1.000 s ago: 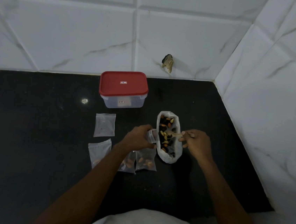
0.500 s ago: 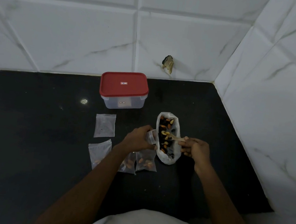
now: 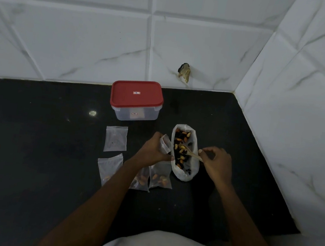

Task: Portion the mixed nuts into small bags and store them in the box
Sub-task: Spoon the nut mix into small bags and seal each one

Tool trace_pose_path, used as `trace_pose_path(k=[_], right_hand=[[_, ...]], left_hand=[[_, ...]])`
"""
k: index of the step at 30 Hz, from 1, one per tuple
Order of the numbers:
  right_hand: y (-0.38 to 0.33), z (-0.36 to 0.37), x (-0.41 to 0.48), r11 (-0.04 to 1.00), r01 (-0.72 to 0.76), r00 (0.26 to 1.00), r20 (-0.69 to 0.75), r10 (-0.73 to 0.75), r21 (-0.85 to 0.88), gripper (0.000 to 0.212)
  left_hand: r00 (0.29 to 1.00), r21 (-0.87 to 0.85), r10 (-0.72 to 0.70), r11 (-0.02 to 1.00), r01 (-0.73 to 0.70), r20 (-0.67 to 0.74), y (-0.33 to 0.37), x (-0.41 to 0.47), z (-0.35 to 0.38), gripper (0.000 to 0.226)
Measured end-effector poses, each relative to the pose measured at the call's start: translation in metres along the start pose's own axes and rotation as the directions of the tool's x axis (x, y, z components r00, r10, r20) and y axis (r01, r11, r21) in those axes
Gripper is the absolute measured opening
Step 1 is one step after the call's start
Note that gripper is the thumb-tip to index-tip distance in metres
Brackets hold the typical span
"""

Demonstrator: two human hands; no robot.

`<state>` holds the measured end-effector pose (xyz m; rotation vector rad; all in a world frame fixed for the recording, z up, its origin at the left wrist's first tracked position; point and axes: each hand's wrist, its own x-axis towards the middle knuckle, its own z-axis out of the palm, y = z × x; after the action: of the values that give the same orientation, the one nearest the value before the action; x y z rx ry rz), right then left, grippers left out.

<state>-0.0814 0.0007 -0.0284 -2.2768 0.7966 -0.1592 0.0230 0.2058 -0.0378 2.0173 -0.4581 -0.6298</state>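
Mixed nuts in an open white bag, near the lidded box. Right hand pinches a spoon dipped among them; left hand grips a small bag at the rim. Risk: a tilted spoon would likely spill nuts over the black counter. White tiled walls behind.

Before the box, spread flat: four small bags. Before the box and rightward: nut bag, spoon inside.
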Motion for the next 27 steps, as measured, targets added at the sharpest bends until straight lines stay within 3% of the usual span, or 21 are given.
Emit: trace_pose_path(k=[2,4,7,11,15,21,27], right_hand=[[-0.012,0.001,-0.005,0.993,0.113,0.993,-0.022,-0.114,-0.028,0.013],[-0.03,0.003,-0.01,0.978,0.186,0.979,0.07,-0.193,0.098,0.015],[-0.056,0.01,-0.019,0.948,0.135,0.935,0.28,-0.217,0.287,0.025],[-0.071,0.021,-0.018,0.931,0.155,0.917,0.301,-0.26,0.331,0.022],[-0.082,0.023,-0.015,0.907,0.125,0.954,0.201,-0.22,0.401,0.01],[-0.096,0.027,-0.019,0.819,0.0,0.947,0.263,-0.185,0.574,0.018],[-0.1,0.029,-0.029,0.819,0.088,0.963,0.162,-0.215,0.567,0.005]], left_hand=[[1.0,-0.04,0.003,0.999,-0.003,-0.017,0.002,0.0,0.001,0.08],[1.0,-0.033,0.009,0.999,-0.01,-0.026,0.003,0.001,0.002,0.085],[0.999,-0.029,0.025,0.999,-0.026,-0.034,0.004,0.0,0.002,0.093],[0.999,-0.064,0.021,0.998,-0.024,-0.045,0.014,-0.007,-0.005,0.096],[0.999,-0.309,0.029,0.951,-0.015,0.044,0.025,-0.021,-0.017,0.082],[0.997,-0.533,-0.032,0.846,-0.013,-0.075,0.033,-0.042,-0.032,0.027],[0.979,-0.622,-0.058,0.779,-0.076,-0.193,0.029,-0.054,-0.032,0.021]])
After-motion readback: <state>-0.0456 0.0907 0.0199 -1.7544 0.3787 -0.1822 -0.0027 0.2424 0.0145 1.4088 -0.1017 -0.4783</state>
